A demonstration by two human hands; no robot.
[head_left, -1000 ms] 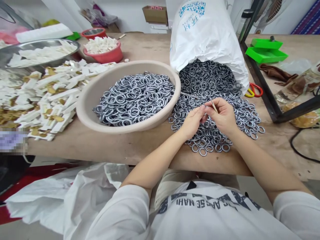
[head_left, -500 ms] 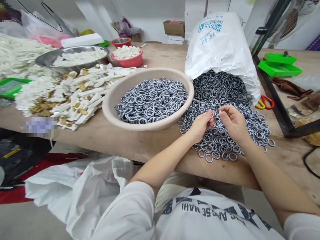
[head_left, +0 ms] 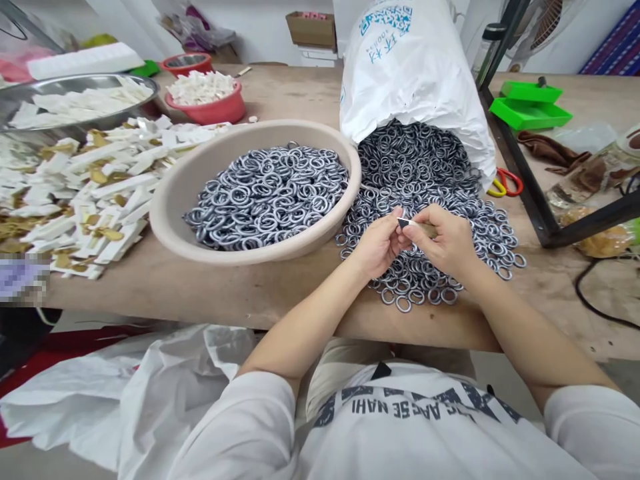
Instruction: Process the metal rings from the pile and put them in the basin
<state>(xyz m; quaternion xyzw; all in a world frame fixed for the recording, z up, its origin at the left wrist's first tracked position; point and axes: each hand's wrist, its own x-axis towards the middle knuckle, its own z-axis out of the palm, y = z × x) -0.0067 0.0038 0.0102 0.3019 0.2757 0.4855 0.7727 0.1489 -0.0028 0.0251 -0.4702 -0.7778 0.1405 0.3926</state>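
right hand (head_left: 447,241) back beside left hand (head_left: 376,244), dark blade (head_left: 403,223) now showing

White shirt (head_left: 425,450), loose, with wide short sleeves (head_left: 263,403). Dark print across front: curved row of block lettering (head_left: 410,409), wording unclear from this angle; broken dark patches (head_left: 480,399) bordering it. Small black triangle (head_left: 381,371) beyond. Pale beige trousers (head_left: 345,360). Forearms (head_left: 305,323), hands (head_left: 377,247) bare.

Fairly bright, even light covered the surface (head_left: 150,297); shadow darkened the inside of the white bag (head_left: 415,83); wide-angle stretching warped the edges (a pixelated patch (head_left: 23,279) sat at left).
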